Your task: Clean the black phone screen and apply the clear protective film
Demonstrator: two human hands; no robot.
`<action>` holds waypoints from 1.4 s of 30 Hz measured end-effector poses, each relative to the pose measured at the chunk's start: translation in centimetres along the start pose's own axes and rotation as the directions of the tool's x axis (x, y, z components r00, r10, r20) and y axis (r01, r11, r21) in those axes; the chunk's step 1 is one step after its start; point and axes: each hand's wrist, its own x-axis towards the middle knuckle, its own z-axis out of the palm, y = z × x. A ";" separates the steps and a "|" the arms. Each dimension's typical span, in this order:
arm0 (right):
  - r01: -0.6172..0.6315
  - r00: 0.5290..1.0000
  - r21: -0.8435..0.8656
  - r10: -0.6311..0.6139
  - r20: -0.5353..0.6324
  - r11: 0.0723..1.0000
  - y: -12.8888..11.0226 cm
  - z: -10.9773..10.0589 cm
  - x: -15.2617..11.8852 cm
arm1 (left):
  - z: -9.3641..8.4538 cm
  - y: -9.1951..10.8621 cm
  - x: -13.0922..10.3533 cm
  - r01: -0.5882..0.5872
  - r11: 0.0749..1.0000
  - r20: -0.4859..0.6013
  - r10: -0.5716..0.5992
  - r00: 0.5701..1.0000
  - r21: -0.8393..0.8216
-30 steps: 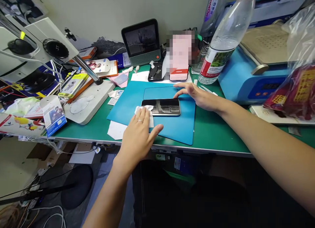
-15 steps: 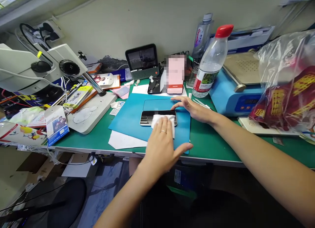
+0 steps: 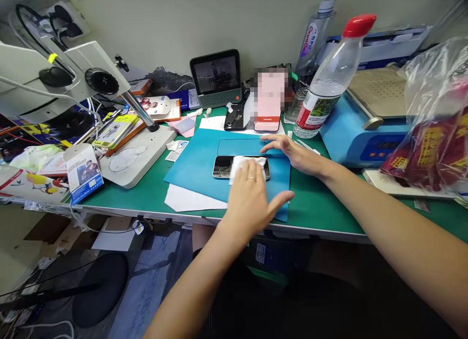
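Note:
On the blue mat (image 3: pixel 193 156) lies a phone (image 3: pixel 222 169) with a dark, glossy screen and a pale frame. My left hand (image 3: pixel 248 197) rests flat over it, fingers stretched out on a folded white wipe (image 3: pixel 237 164) pressed against the screen, thumb spread to the right. The wipe and hand hide the middle and right of the screen. Just behind the phone is a clear, dark-edged sheet (image 3: pixel 237 146), looking like a screen protector. My right hand (image 3: pixel 292 151) has its fingers apart at that sheet's right edge; whether they touch it I cannot tell.
A microscope stand (image 3: pixel 142 146) and packets are at left. Behind the mat are a small display (image 3: pixel 215 78), a black phone (image 3: pixel 234 117) and a pink-screened phone (image 3: pixel 269 105). A red-capped bottle (image 3: pixel 325 95), blue machine (image 3: pixel 365 134) and plastic bag (image 3: pixel 435 129) stand at right.
The camera view has shifted, so the bench sits slightly higher and further right at its centre. My left hand and the wipe have moved slightly across the phone screen. My right hand keeps its place.

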 end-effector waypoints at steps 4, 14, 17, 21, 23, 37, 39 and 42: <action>-0.067 0.996 0.025 0.068 -0.057 0.997 0.2 0.1 0.1 | -0.6 -1.4 0.4 -0.207 0.976 -0.015 0.206 0.978 -0.068; -0.015 0.992 -0.170 -0.006 -0.126 0.985 -0.5 -0.3 0.9 | -5.2 -15.5 0.9 -0.178 0.975 -0.065 0.170 0.983 -0.137; -0.131 0.988 -0.249 0.107 -0.109 0.960 -1.2 -0.6 1.9 | -6.4 -18.2 4.5 -0.108 0.983 0.066 0.119 0.991 -0.148; -0.190 0.982 -0.352 0.182 -0.054 0.917 -2.0 -0.6 3.4 | -6.5 -19.2 9.1 -0.119 0.970 0.151 0.153 0.977 -0.214; -0.171 0.985 -0.371 0.161 -0.056 0.913 -1.9 -0.2 4.2 | -6.0 -19.1 10.4 -0.119 0.963 0.154 0.159 0.975 -0.240; -0.030 0.887 0.150 0.095 -0.452 0.988 -1.0 3.2 4.3 | -3.8 -18.2 10.4 -0.178 0.906 -0.041 0.176 0.984 -0.384; 0.013 0.879 0.183 0.076 -0.470 0.983 -0.8 3.3 4.1 | -4.0 -18.2 10.1 -0.140 0.906 -0.026 0.142 0.990 -0.399; 0.013 0.877 0.161 0.066 -0.476 0.987 -0.5 3.0 3.9 | -4.4 -17.8 9.5 -0.107 0.907 -0.035 0.101 0.994 -0.408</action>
